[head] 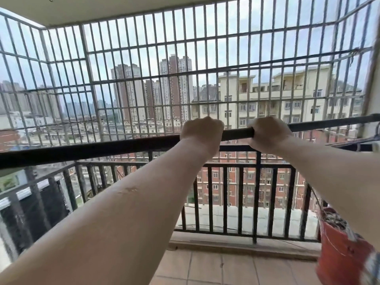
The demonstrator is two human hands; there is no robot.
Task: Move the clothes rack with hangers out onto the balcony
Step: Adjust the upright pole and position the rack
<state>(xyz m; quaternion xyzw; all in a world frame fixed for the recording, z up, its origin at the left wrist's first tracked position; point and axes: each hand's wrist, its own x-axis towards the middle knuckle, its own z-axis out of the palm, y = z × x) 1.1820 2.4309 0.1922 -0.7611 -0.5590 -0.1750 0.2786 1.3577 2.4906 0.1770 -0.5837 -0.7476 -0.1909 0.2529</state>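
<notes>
A long dark bar of the clothes rack runs across the view at chest height, from the left edge up to the right edge. My left hand grips the bar near its middle, fingers curled over the top. My right hand grips it a short way to the right, with a bare stretch of bar between the two fists. At the far right, thin hanger hooks hang by the bar, mostly cut off by the frame edge. The rack's legs are out of sight.
A black balcony railing stands just beyond the bar, with a grey security grille above it. A red bucket stands at the lower right on the tiled floor. A wall closes the right side.
</notes>
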